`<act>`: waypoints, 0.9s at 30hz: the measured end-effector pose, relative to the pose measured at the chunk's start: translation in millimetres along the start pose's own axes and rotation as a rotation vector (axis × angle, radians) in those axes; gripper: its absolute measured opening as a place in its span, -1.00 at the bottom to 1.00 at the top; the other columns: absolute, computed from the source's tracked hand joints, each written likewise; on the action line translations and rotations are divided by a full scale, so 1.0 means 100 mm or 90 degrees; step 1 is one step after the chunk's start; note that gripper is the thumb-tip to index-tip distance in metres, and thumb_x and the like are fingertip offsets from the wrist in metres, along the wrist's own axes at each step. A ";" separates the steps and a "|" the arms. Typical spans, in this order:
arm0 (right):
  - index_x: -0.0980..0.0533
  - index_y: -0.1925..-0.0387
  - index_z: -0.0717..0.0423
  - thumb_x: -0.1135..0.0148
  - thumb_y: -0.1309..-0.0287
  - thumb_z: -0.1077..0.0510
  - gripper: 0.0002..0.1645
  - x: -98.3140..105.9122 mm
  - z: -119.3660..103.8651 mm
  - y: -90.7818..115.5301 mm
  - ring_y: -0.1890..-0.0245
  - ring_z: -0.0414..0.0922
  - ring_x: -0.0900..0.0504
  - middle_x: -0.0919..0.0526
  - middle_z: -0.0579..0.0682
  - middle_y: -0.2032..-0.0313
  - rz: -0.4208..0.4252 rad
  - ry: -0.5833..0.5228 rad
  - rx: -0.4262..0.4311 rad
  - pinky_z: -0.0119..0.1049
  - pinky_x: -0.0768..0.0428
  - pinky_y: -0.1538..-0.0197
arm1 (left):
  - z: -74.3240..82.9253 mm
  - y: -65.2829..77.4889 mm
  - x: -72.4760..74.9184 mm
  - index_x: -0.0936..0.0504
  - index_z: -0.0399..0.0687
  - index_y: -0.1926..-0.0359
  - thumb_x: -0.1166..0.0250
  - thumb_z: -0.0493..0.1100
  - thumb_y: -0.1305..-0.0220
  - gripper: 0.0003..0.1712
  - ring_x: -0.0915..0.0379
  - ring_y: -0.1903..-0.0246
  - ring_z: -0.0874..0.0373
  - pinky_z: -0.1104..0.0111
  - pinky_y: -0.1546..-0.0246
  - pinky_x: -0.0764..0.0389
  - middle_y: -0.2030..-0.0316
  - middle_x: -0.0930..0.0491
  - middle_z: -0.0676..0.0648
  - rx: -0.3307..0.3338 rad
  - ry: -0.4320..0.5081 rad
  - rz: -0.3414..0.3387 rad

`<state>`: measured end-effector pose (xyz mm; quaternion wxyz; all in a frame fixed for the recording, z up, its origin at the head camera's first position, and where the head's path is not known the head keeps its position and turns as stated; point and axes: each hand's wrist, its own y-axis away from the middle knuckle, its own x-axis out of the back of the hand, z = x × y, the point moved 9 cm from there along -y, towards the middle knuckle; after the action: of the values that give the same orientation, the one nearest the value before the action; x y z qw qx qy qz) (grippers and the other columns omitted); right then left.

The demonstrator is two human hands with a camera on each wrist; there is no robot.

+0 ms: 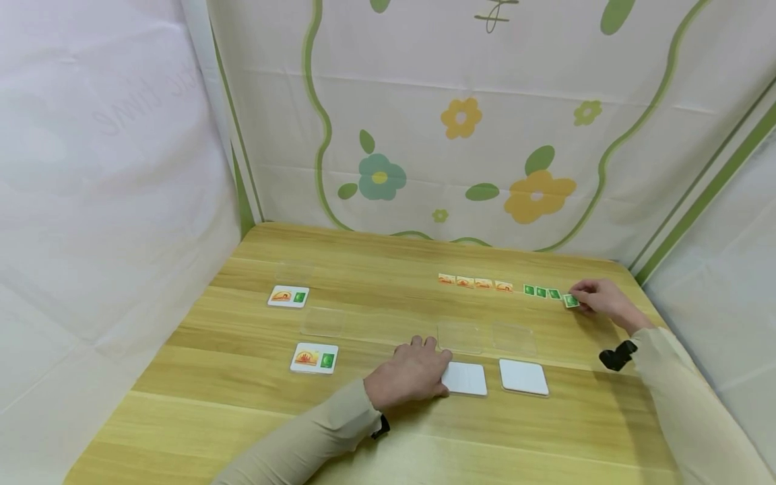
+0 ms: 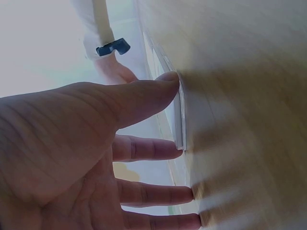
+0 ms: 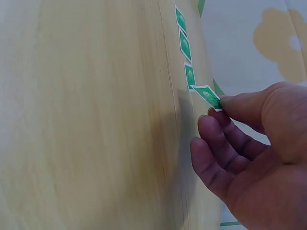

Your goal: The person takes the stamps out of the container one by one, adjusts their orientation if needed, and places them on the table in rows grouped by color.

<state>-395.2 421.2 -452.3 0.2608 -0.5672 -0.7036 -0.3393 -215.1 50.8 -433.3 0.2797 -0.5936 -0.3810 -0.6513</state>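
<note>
At the far right of the table, my right hand (image 1: 597, 298) pinches a small green sticker (image 3: 207, 97) with a white border between thumb and index finger. The piece is tilted up, at the end of a row of similar green stickers (image 1: 541, 292). My left hand (image 1: 415, 372) lies palm down at the left edge of a white card (image 1: 465, 378) in a clear holder. In the left wrist view its thumb (image 2: 144, 98) and index fingertip touch the card's edge, and the other fingers stretch straight to the tabletop.
A second white card (image 1: 524, 376) lies to the right. Orange stickers (image 1: 465, 282) line up left of the green ones. Two cards bearing orange and green pictures, one nearer (image 1: 314, 358) and one farther (image 1: 287, 296), lie at left. Clear covers (image 1: 459, 337) lie behind the cards. Fabric walls (image 1: 400, 121) border the table.
</note>
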 end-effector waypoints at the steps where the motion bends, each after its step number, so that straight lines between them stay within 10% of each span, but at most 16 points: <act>1: -0.43 -0.09 0.49 0.02 -0.46 0.09 -0.52 0.01 0.01 -0.01 0.41 -0.19 -0.58 -0.63 0.13 0.30 0.001 -0.001 0.001 -0.30 -0.64 0.32 | 0.00 0.00 0.00 -0.56 0.16 0.06 -0.33 0.32 -0.16 -0.52 -0.35 0.32 0.12 0.32 0.51 -0.45 0.21 -0.50 0.00 0.000 0.000 0.000; 27: -0.43 -0.06 0.53 0.03 -0.44 0.11 -0.52 0.07 0.10 -0.21 0.47 -0.24 -0.57 -0.65 0.06 0.43 0.028 0.034 -0.012 -0.33 -0.60 0.38 | -0.01 0.00 -0.01 -0.55 0.17 0.07 -0.32 0.32 -0.17 -0.53 -0.36 0.31 0.12 0.31 0.50 -0.47 0.19 -0.51 0.00 0.000 0.000 -0.003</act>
<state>-417.0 430.7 -457.9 0.2815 -0.5759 -0.6803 -0.3554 -215.6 50.3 -434.6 0.2783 -0.5926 -0.3822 -0.6521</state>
